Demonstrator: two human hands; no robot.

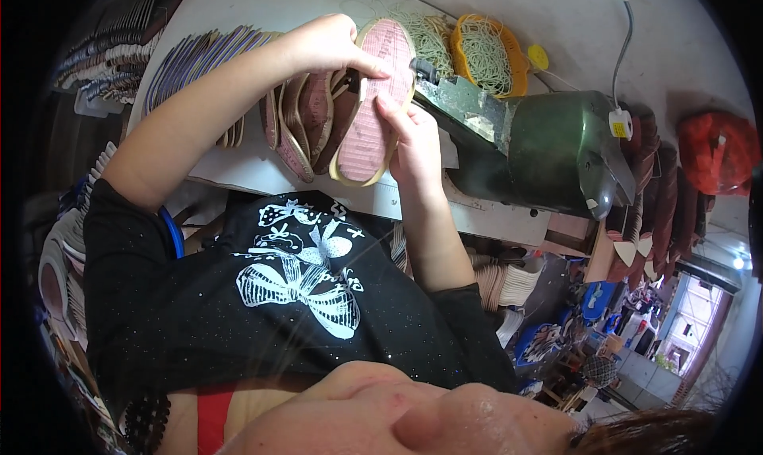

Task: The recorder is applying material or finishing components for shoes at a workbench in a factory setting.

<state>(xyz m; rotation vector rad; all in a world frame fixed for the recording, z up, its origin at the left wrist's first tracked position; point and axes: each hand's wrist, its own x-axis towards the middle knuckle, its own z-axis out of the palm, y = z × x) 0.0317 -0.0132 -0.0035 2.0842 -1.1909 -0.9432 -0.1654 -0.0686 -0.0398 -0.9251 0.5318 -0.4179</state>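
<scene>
Over the table I hold a shoe sole [367, 137] with a pink ribbed face and a cream rim, its long side running away from me. My left hand [338, 46] grips its far left edge, thumb lying on the pink face. Lower on the right edge is my right hand [415, 141], its thumb also pressed on the face and its fingers behind. The sole's far right edge is beside the small black part at the end of a green machine arm [469, 109]; I cannot tell whether they touch. Several similar pink soles [318, 109] stand together just left of it.
The green machine body [556, 141] takes up the table's right side, under a bendy lamp [620, 121]. Behind it, a yellow basket [520, 61] holds pale green cord. A row of purple-edged soles [191, 61] lines the white table [246, 169] at left. A red bag [715, 149] hangs at right.
</scene>
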